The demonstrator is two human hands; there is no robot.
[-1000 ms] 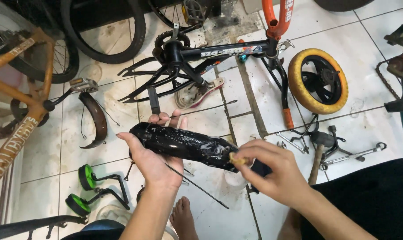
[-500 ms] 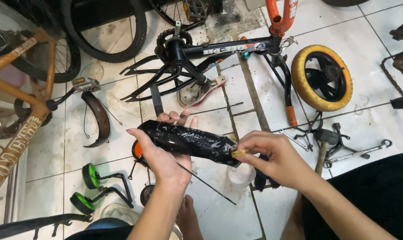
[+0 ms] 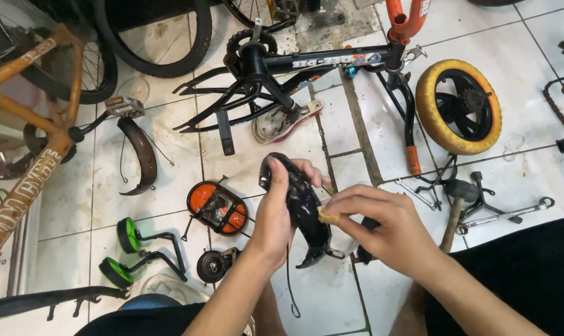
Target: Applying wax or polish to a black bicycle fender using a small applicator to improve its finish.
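Gripping a black mudguard (image 3: 304, 208) above the tiled floor (image 3: 531, 162), the left hand (image 3: 276, 214) has its thumb along the near edge and its fingers (image 3: 310, 171) curled over the far one. The right hand (image 3: 384, 227) pinches a small yellowish pad (image 3: 327, 216) between thumb and fingertips and presses it on the mudguard's glossy curved face. The mudguard is held roughly upright in mid-frame, its lower tip ending in a small metal bracket, with a thin wire stay dangling below.

No container shows among the parts on the floor. A black bike frame (image 3: 307, 65) lies on its side beyond the hands, with an orange fork at its right end. A yellow-tyred wheel (image 3: 459, 106) lies to the right of it. A hammer (image 3: 453, 202) and a wrench (image 3: 506, 214) lie near the right hand. A brown mudguard (image 3: 142, 155) lies to the left, an orange reflector (image 3: 218, 207) just beside the left wrist, and two green training wheels (image 3: 123, 252) lower left. An orange bike (image 3: 36, 124) stands at the left edge.
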